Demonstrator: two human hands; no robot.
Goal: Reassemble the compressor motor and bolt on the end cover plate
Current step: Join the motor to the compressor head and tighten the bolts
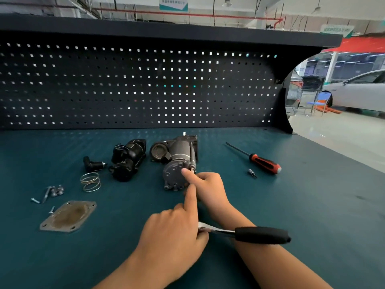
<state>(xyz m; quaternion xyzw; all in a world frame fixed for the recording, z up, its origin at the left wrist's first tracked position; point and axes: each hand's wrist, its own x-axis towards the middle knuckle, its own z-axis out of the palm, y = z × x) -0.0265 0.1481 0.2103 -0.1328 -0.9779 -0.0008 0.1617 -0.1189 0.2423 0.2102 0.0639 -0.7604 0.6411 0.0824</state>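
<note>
L hand (173, 232) is gripping the head end of a ratchet (261, 235) betw. thumb and curled fingers, w/ the index finger sticking out straight toward the compressor body (177, 161). The ratchet's black handle is crossing over the R forearm. R hand (208, 187) is sitting at the near end of the compressor body, index fingertip touching the round end face, other fingers curling in. A small bright metal piece is showing just by that fingertip, but can't tell whether the hand is pinching it or holding nothing. Compressor body is lying on its side around mid-bench on the teal bench mat (291, 205). The black motor (127, 159) is lying just left of it, not joined to it. Cover plate (68, 215) is lying flat at front left, well apart from both, not yet bolted on. Beyond the plate, a few bolts (56, 190) are sitting bunched beside a hex key (46, 193), w/ wire spring rings (90, 181) and a small black fitting (93, 163) farther back. On the R side a screwdriver (263, 162) w/ red/black handle is lying at an angle, a small driver bit (252, 173) just beside it. A dark pegboard (135, 86) is standing along the back of the bench.
</note>
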